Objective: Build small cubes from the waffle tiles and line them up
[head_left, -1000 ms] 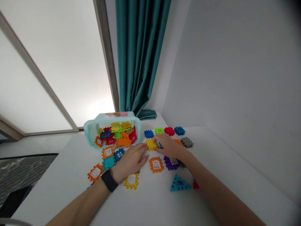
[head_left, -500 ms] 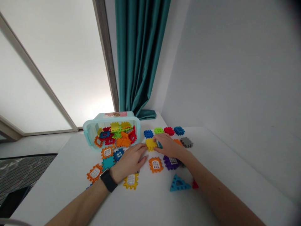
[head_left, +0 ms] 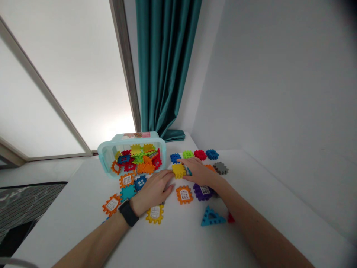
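A yellow toothed building block [head_left: 179, 170] lies flat on the white table between my hands. My right hand [head_left: 196, 171] reaches over it from the right, with a finger along the top edge and the thumb at the lower right. A teal piece [head_left: 189, 172] shows partly under that palm. From the left, my left hand [head_left: 156, 188] touches the block's left side with stretched fingertips, its thumb apart. Just beyond is a blue block [head_left: 175, 158]; nearer me lie an orange window block [head_left: 184, 194] and a purple window block [head_left: 203, 192]. My right hand partly hides an orange block [head_left: 210, 168].
A pale turquoise bin [head_left: 104, 158] of mixed blocks lies at the back left. Green [head_left: 188, 154], red [head_left: 200, 155], blue [head_left: 212, 154] and grey blocks [head_left: 221, 168] sit behind. A blue triangle [head_left: 212, 217] and a yellow window block [head_left: 155, 214] lie nearer.
The finger of my right hand has shifted slightly left along the yellow block's top edge. My left hand stays at the block's left side, almost still.
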The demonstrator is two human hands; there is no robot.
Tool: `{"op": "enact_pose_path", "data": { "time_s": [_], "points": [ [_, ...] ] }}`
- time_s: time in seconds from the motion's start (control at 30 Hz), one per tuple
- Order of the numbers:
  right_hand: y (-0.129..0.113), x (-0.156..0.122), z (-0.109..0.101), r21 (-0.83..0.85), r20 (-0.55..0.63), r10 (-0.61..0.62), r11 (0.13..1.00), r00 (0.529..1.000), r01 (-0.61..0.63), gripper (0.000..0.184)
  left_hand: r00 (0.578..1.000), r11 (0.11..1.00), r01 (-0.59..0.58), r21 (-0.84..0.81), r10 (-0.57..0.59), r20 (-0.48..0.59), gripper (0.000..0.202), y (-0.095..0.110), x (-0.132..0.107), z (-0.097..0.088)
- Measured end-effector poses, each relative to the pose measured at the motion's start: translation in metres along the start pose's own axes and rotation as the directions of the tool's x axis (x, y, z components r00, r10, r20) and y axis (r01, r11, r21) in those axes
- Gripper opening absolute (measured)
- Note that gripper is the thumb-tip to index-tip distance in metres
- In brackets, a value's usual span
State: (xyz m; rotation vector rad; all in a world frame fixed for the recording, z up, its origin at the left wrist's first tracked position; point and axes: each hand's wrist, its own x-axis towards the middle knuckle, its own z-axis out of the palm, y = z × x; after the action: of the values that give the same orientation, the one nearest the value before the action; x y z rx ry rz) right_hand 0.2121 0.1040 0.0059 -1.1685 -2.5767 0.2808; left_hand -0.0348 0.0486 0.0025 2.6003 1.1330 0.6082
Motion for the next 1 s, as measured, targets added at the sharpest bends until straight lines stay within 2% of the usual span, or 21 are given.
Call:
{"op": "enact_pose_path", "data": {
  "time_s": [0.43, 0.77, 1.0],
  "points": [
    [-0.0014, 0.0018, -0.0001, -0.007, 0.019, 0.014, 1.0, 1.0, -0.014, 0.065, 1.0, 1.0, -0.019, -0.001, 0.019, -0.009, 0.036, -0.0005, 0.0002, 0.0011],
    [-0.0032, 0.0028, -0.0037, 0.012, 0.004, -0.042, 0.999, 0.999, 0.042, 0.047, 1.0, 1.0, -0.015, 0.024, 0.014, 0.021, 0.037, 0.0002, 0.0005, -0.0002],
    [-0.0012, 0.0013, -0.0049, 0.005, -0.006, -0.033, 0.999, 0.999, 0.033, 0.052, 1.0, 1.0, -0.015, 0.016, 0.015, 0.001, 0.036, -0.0002, 0.0001, -0.0004]
  ]
}}
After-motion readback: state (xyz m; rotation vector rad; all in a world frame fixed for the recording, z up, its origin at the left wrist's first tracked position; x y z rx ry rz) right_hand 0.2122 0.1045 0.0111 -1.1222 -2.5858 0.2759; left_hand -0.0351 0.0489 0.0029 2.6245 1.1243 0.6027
